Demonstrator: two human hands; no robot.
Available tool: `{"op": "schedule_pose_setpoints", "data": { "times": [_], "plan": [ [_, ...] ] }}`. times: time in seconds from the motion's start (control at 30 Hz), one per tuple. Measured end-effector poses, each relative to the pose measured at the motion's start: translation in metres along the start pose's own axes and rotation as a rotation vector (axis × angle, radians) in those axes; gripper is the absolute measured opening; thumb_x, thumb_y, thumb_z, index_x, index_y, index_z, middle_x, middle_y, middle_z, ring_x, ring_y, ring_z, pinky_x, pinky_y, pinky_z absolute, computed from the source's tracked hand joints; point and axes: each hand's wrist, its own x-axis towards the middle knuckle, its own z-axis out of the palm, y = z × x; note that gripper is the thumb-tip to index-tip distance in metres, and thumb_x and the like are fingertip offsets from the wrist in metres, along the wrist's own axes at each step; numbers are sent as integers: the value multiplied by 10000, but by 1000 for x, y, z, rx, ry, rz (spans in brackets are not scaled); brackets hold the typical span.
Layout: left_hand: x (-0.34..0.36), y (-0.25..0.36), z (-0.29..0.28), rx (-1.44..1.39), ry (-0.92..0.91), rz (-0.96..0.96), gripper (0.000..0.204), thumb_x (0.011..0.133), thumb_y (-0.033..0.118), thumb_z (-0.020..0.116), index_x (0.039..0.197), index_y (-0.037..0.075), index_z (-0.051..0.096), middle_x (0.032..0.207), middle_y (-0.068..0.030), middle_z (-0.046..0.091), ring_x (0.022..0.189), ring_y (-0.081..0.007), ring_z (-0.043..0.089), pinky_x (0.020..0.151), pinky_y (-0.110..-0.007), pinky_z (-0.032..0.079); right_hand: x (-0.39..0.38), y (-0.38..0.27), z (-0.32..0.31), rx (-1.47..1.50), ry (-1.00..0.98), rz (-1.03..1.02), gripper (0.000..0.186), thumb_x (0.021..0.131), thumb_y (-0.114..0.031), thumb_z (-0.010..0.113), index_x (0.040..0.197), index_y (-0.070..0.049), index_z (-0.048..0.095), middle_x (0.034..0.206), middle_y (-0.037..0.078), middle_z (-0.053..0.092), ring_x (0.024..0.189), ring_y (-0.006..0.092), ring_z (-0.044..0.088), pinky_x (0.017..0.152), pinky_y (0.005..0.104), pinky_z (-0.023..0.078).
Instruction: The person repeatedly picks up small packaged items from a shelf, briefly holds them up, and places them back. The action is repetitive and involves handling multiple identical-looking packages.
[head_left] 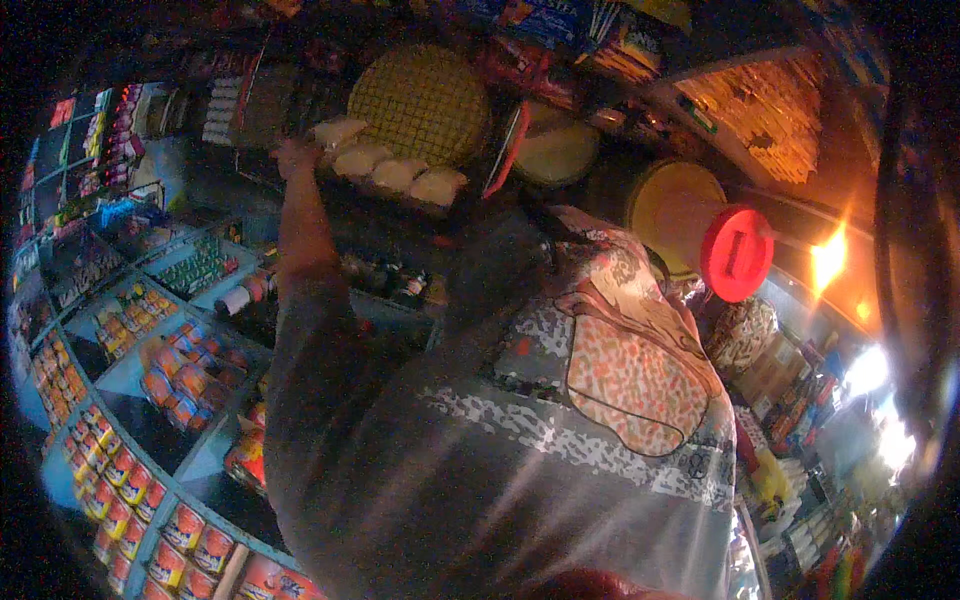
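Observation:
My left arm stretches up to the far left, its grey sleeve ending near the elbow. At its end my left hand [295, 155] is against the left end of a pale wrapped packet [340, 132], which lies tilted beside a row of similar pale packets [398, 175]. The hand is small and dim here, and its finger positions do not show clearly. Just behind the row stands a round yellow woven tray [420, 105]. My right hand is out of view. My grey printed shirt [640, 380] fills the lower middle.
Divided blue shelving [150, 470] at the left holds many packets. A red round lid [738, 254] and a yellow round tray [675, 215] are at the right, below a wooden rack [760, 110]. A bright lamp [828, 262] glares at the far right.

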Motion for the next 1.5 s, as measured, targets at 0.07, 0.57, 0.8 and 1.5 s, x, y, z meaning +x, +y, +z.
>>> {"op": "schedule_pose_setpoints", "data": {
  "times": [0.07, 0.57, 0.8, 1.5],
  "plan": [
    [11, -6, 3, 27, -2, 18, 375, 736, 330, 599, 970, 37, 590, 975, -159, 565, 909, -279, 544, 773, -389, 436, 0, 1, 1, 10, -10, 0, 248, 829, -164, 527, 1019, -6, 550, 962, 120, 602, 852, 177, 548, 748, 307, 426],
    [-56, 53, -125, -614, 200, 459, 213, 777, 224, 580, 898, 53, 622, 764, -124, 626, 718, -212, 602, 646, -339, 456, 34, -117, -15, 26, 59, -349, 309, 802, -107, 560, 1092, -8, 520, 1022, 120, 592, 966, 190, 540, 835, 297, 409],
    [-173, 156, -234, -1109, 171, 373, 219, 783, 260, 610, 809, 44, 626, 677, -17, 589, 571, -87, 488, 505, -236, 392, 74, -259, 57, 214, -35, -1028, 623, 671, -112, 697, 1219, -41, 409, 1175, 148, 500, 1083, 237, 486, 887, 330, 406],
    [-194, 252, -163, -1472, 46, 783, 153, 808, 140, 586, 863, 3, 626, 886, -65, 596, 870, -154, 539, 802, -284, 406, 117, -272, 26, 251, -57, -1021, 200, 793, -168, 602, 951, -47, 623, 925, 102, 622, 853, 165, 580, 766, 304, 461]
  ]
}}
